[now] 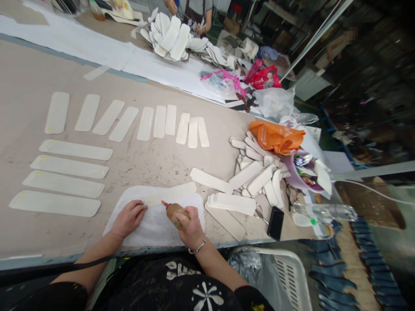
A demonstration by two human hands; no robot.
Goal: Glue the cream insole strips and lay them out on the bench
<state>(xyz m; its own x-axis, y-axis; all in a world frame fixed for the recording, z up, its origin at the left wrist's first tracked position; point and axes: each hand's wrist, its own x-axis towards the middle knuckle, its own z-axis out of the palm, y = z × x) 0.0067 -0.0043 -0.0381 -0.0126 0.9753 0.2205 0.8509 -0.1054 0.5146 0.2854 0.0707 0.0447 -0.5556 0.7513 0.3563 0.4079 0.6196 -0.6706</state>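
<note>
My right hand [192, 229] is wrapped around a brown squeeze bottle [176, 216], its red nozzle tip pointing left. The tip is at a flat white strip [182, 189], which lies on a white cloth [155, 233]. My left hand [131, 218] pinches the strip's left end with its fingertips. Yellowish marks show on the strip near those fingers. Several similar white strips [61, 203] lie stacked in rows to the left, and more, such as one rounded strip [121, 124], stand in a line across the table beyond.
At the right are a heap of white strips [259, 177], a phone [276, 223], scissors [261, 214], an orange bag [277, 137] and a purple basin [292, 170]. A plastic bottle [327, 211] lies near the table's right end. Across the table, a co-worker's hand [204, 28] is near another pile.
</note>
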